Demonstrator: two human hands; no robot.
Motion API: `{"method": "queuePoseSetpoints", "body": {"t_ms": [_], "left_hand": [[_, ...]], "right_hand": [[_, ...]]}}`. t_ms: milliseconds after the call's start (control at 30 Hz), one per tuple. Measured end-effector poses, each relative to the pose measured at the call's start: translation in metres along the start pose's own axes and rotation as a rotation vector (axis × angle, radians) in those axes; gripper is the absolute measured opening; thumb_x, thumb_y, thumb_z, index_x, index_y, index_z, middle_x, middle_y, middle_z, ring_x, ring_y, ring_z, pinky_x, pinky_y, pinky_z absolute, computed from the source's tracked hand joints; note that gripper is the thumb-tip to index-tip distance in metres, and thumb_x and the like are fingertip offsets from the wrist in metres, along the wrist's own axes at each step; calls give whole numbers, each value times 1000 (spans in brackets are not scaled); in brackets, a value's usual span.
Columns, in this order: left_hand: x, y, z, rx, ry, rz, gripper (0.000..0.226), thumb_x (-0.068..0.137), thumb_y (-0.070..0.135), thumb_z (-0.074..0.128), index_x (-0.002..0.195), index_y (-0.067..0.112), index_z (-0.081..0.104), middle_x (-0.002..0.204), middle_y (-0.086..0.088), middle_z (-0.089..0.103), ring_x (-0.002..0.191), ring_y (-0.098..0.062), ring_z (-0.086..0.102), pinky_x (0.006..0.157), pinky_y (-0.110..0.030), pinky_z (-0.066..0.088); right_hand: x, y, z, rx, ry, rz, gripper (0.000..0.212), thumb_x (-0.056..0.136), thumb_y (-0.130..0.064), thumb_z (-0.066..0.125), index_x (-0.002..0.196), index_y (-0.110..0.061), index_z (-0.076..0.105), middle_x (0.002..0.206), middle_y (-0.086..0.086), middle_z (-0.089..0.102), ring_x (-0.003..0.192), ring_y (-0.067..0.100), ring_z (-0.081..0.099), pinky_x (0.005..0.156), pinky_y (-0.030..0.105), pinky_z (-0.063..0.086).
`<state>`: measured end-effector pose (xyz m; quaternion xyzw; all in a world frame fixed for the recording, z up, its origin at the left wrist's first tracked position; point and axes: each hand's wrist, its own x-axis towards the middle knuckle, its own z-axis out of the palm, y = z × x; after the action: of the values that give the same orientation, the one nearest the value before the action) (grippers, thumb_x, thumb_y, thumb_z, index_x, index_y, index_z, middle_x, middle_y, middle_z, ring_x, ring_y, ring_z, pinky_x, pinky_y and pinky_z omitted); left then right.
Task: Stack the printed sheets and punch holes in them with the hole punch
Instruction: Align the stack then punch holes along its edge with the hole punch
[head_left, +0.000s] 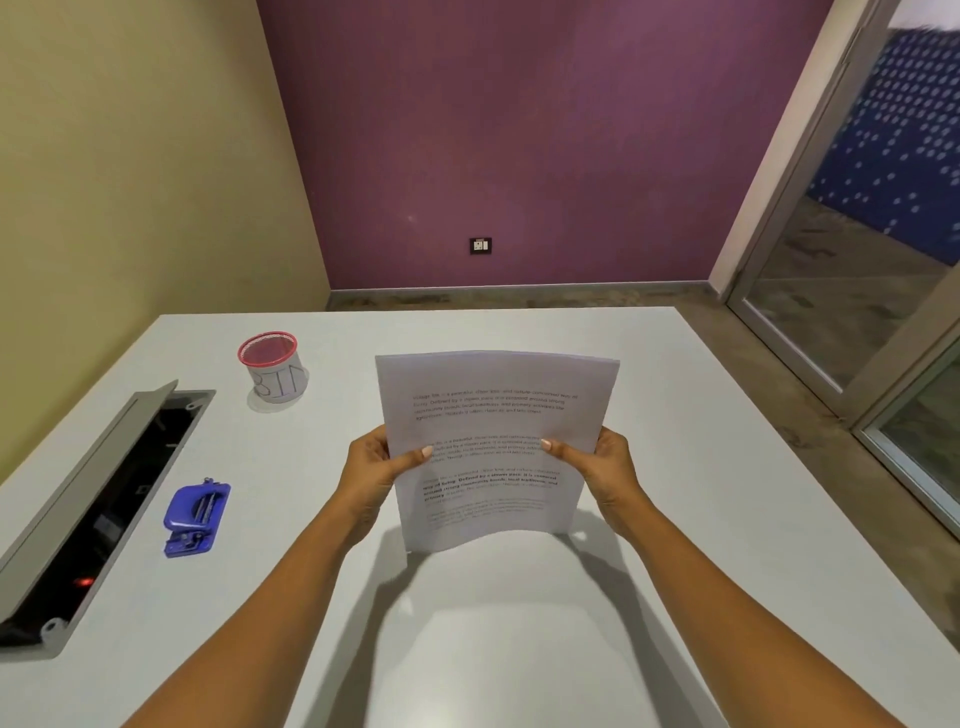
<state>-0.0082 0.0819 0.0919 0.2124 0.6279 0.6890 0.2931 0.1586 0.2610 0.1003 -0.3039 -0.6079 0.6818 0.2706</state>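
A stack of printed sheets (493, 415) stands upright above the white table (701, 519), its lower edge bowed just over the surface. My left hand (376, 470) grips the stack's left edge and my right hand (605, 467) grips its right edge, thumbs on the printed front. A blue hole punch (195, 519) lies on the table to the left, well apart from both hands.
A small mesh cup with a red rim, marked BIN (275, 371), stands at the back left. An open cable hatch (98, 514) with a raised grey lid is set into the table's left side. A glass door (852, 291) is to the right.
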Motion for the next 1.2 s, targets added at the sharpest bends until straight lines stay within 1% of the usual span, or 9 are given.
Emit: {"method": "queuePoseSetpoints", "body": {"t_ms": [100, 233, 333, 433, 567, 733, 933, 1067, 1200], "left_hand": [[-5, -8, 7, 17, -13, -28, 22, 77, 1, 68, 92, 16, 68, 84, 7, 75, 87, -21, 67, 78, -31, 54], [-1, 1, 15, 20, -9, 6, 17, 81, 1, 63, 90, 15, 68, 77, 10, 75, 77, -11, 68, 78, -29, 53], [5, 13, 15, 25, 22, 51, 18, 81, 0, 62, 88, 16, 67, 75, 12, 74, 76, -10, 67, 82, -31, 52], [7, 16, 11, 43, 37, 82, 19, 81, 2, 64, 92, 18, 67, 80, 13, 74, 79, -10, 68, 78, -25, 56], [-1, 0, 4, 60, 77, 52, 25, 79, -2, 64, 100, 12, 66, 79, 16, 74, 77, 1, 68, 68, -11, 52], [-12, -18, 1, 95, 124, -4, 27, 84, -3, 59, 108, 7, 64, 83, 18, 71, 82, -1, 66, 82, -19, 51], [-6, 0, 8, 81, 179, 69, 27, 86, -4, 55, 109, 7, 62, 91, 7, 66, 71, 7, 66, 68, -8, 52], [-9, 1, 8, 83, 195, 81, 31, 83, -6, 58, 108, 13, 60, 95, 7, 66, 86, -1, 64, 75, -11, 52], [-13, -11, 4, 132, 254, 24, 25, 82, -5, 61, 104, 7, 63, 101, -7, 68, 95, -20, 62, 90, -28, 47]], "right_hand": [[-5, 6, 4, -2, -2, 20, 25, 72, -6, 74, 86, -24, 65, 86, -6, 70, 76, 11, 67, 59, 15, 54], [-2, -4, 13, 23, 16, -8, 24, 73, -6, 74, 85, -25, 64, 86, -7, 69, 75, 9, 66, 57, 14, 53], [3, -14, 14, 50, 38, -49, 23, 72, -6, 74, 83, -24, 66, 84, -6, 70, 71, 6, 67, 58, 13, 53], [4, -17, 10, 37, 31, -65, 23, 73, -7, 74, 89, -22, 66, 88, -6, 70, 76, 8, 67, 59, 13, 53], [1, -4, 3, -32, 32, -21, 25, 73, -7, 74, 93, -20, 64, 91, -5, 69, 79, 7, 66, 62, 14, 52], [-3, 12, 2, -59, 34, 34, 24, 77, -5, 70, 97, -15, 63, 96, 4, 67, 79, 7, 63, 67, 16, 48], [3, -1, 11, -19, 82, -15, 22, 80, -8, 68, 101, -15, 63, 97, 2, 67, 81, 10, 64, 70, 19, 49], [3, -1, 8, -32, 83, -18, 25, 78, -8, 70, 102, -13, 63, 94, 0, 67, 83, 12, 64, 70, 18, 49], [-1, 13, 4, -91, 102, 35, 27, 79, -8, 69, 105, -10, 61, 100, 5, 66, 89, 21, 61, 75, 26, 50]]}}
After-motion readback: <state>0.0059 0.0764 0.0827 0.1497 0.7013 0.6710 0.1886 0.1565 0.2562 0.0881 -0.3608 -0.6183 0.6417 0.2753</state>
